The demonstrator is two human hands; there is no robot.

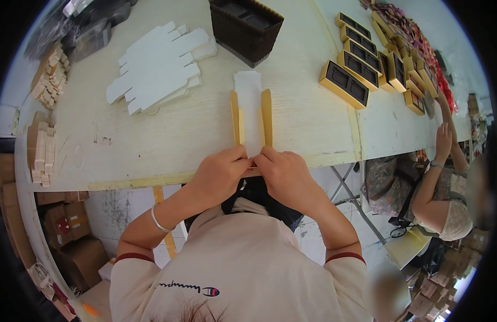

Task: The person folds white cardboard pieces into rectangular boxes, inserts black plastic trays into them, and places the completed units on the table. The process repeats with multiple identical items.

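Note:
A partly folded carton (250,102), white inside with gold side walls raised, lies in front of me on the table. Its far flap rests flat and its near end is at the table's front edge. My left hand (220,170) pinches the near left corner, fingers closed. My right hand (285,170) grips the near right corner the same way, close beside the left. The fingers hide most of the near end. To the left lies a pile of flat white carton blanks (154,70). Beyond the carton stands a stack of dark brown plastic trays (246,32).
Gold boxes (344,84) with dark inserts stand in a row at the right. Farther right, a co-worker's hand (443,140) rests near more gold boxes and a red-purple heap (415,32). Small cream card pieces (43,153) are stacked along the left edge.

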